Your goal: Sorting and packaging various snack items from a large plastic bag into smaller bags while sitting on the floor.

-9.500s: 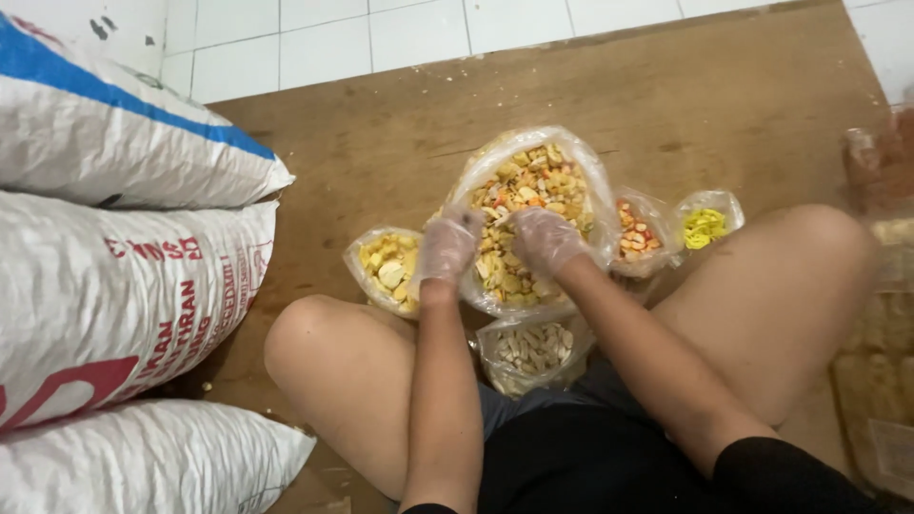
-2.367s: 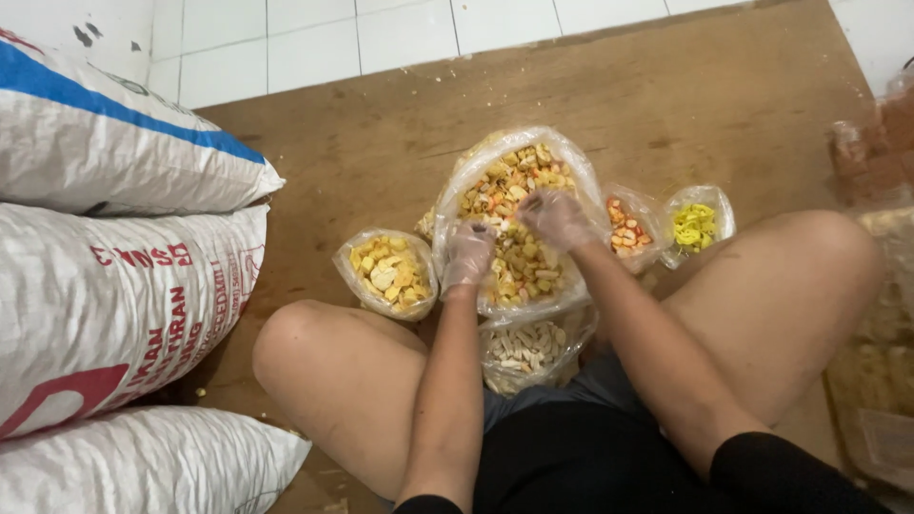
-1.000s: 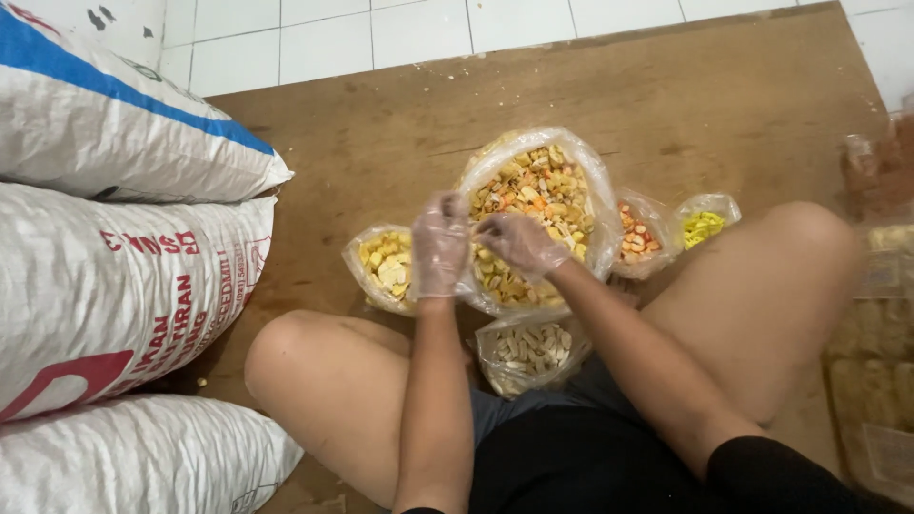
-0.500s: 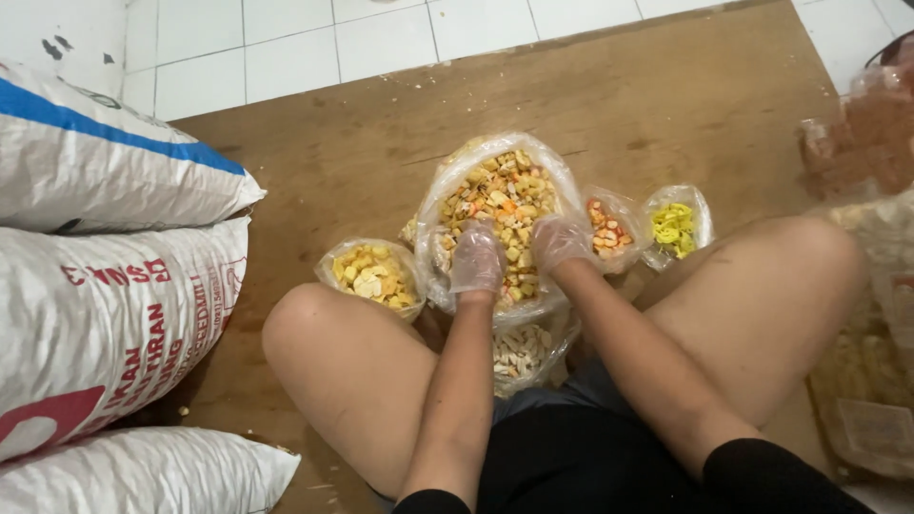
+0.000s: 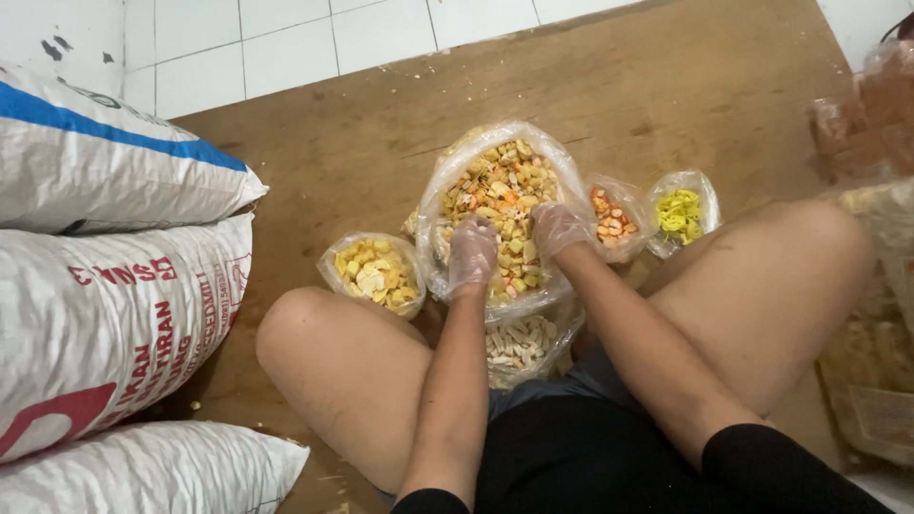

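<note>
A large clear plastic bag (image 5: 436,205) full of mixed yellow, orange and pale crackers stands on the wooden floor (image 5: 333,143) between my knees. My left hand (image 5: 472,255), in a thin clear glove, rests on the crackers at the bag's near left side with fingers curled. My gloved right hand (image 5: 558,228) is inside the bag at its near right edge, fingers bent into the crackers. Whether either hand grips any pieces is hidden.
Small bags surround the big one: yellow crackers (image 5: 376,271) on the left, orange-white ones (image 5: 609,215) and bright yellow ones (image 5: 681,211) on the right, pale sticks (image 5: 519,345) near my lap. Stacked white sacks (image 5: 105,314) fill the left. More packed bags (image 5: 871,124) lie at right.
My view has shifted a little. Both hands stay in the big bag; the right hand has moved slightly toward its right edge, the left lies on the near crackers.
</note>
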